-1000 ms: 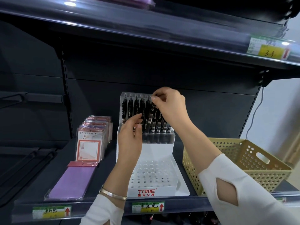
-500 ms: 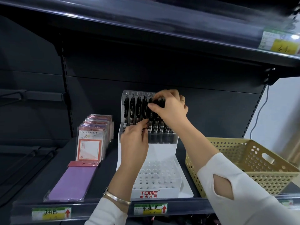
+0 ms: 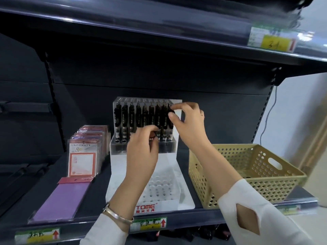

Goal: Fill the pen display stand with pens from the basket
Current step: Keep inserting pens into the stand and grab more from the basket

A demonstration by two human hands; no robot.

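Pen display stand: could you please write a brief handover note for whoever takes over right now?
Right hand pinches the top of a pen at the upper tier's right end.
Left hand pinches a lower barrel in that tier.
Pen display stand sits left of the basket, whose contents are mostly hidden.
Done: upper tier looks full of pens.
Left: seat this pen, then fill the empty lower tier.
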